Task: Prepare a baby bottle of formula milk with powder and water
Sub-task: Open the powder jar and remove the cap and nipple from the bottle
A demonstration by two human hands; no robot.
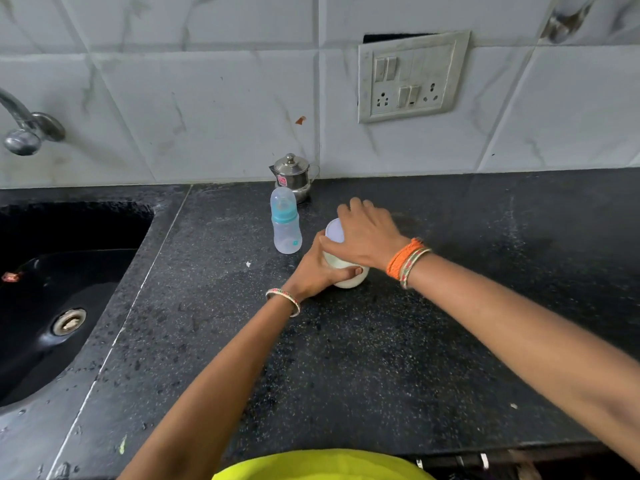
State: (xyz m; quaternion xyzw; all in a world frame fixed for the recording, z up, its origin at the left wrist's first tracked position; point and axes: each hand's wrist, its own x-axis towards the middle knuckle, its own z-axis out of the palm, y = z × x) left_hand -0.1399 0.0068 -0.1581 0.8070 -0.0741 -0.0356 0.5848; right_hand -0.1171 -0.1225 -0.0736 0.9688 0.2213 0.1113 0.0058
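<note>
A white powder jar (pixel 348 277) stands on the black counter (pixel 346 358), a little right of centre. My left hand (pixel 317 271) wraps around the jar's body from the left. My right hand (pixel 367 233) lies over its pale lid (pixel 335 232), fingers gripping the rim. To the left of the jar a clear baby bottle (pixel 285 221) with a blue collar and a clear cap stands upright, apart from both hands. Behind the bottle a small lidded steel pot (pixel 294 176) sits against the wall.
A black sink (pixel 52 289) with a metal drain fills the left side, and a steel tap (pixel 24 129) juts from the tiled wall above it. A switch and socket plate (pixel 412 76) is fixed to the wall at upper right. The counter's front edge runs near my body.
</note>
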